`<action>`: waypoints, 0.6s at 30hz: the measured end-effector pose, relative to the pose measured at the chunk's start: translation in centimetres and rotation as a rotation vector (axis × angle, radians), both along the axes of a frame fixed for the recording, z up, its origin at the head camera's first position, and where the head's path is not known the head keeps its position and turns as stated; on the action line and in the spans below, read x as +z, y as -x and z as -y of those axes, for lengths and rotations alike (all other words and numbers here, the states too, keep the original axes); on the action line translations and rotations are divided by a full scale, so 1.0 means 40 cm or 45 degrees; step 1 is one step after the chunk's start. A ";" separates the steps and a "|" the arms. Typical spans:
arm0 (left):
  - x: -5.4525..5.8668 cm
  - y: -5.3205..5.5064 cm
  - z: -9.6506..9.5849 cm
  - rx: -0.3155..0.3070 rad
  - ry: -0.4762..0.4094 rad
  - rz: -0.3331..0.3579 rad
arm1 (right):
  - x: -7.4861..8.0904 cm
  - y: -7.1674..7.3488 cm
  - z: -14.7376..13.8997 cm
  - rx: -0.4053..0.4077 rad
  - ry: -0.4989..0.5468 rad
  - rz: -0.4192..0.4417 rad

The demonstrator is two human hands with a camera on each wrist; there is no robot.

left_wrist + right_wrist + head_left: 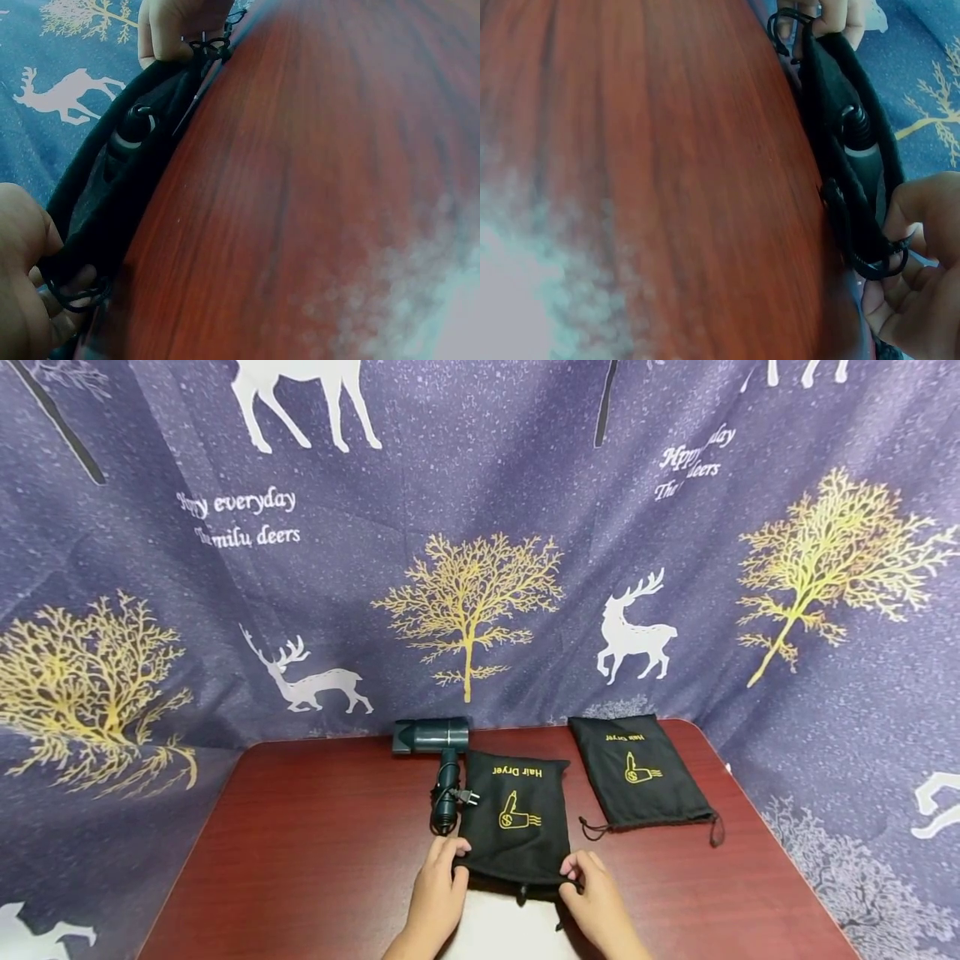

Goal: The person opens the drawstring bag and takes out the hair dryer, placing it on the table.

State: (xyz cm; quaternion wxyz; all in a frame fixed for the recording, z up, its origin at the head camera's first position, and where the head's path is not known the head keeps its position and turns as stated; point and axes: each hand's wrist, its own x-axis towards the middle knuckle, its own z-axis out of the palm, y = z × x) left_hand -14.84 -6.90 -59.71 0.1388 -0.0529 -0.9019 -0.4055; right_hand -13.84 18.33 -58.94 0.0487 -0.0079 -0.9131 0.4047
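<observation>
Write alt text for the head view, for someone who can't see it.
Left hand and right hand grip the near corners of a black bag on a red-brown table. A dark hair dryer lies to its left, a second black bag to its right.

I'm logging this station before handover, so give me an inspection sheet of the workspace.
Surface: red-brown table; pale patch near the front edge, cause unclear.
Job's things: held bag, black, labelled Hair Dryer, mouth spread; dark handle-like object inside.
Clutter: dark green hair dryer left of that bag, second bag to its right.
Hands: left hand pinches one corner of the bag's mouth, right hand the other.
Cables: cord bundled around the dryer's handle, plug beside it.
Surroundings: printed cloth behind the table.
</observation>
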 end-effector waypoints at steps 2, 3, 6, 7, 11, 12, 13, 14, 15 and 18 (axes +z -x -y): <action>0.001 0.000 0.002 -0.002 -0.007 -0.013 | -0.001 0.000 -0.002 0.001 0.001 -0.016; 0.001 0.000 0.003 -0.001 -0.010 -0.024 | -0.002 0.000 -0.003 0.002 -0.001 -0.021; -0.001 0.002 0.006 0.016 -0.008 -0.078 | -0.001 0.000 -0.005 0.008 0.004 -0.022; -0.002 0.003 0.007 0.024 -0.012 -0.097 | -0.001 0.000 -0.006 0.012 0.001 -0.019; -0.004 0.007 0.011 0.048 -0.017 -0.151 | 0.002 0.001 -0.009 0.022 -0.007 0.001; -0.004 0.008 0.011 0.049 -0.027 -0.147 | 0.003 0.001 -0.010 0.023 -0.006 0.002; -0.003 0.008 0.012 0.047 -0.036 -0.136 | 0.004 0.001 -0.011 0.022 -0.007 0.001; -0.003 0.007 0.012 0.040 -0.034 -0.127 | 0.006 0.001 -0.013 0.021 -0.004 -0.001; -0.001 0.007 0.012 0.035 -0.043 -0.107 | 0.007 0.001 -0.014 0.021 -0.003 -0.004; 0.003 0.005 0.013 0.023 -0.070 -0.042 | 0.011 0.000 -0.017 0.014 0.003 -0.012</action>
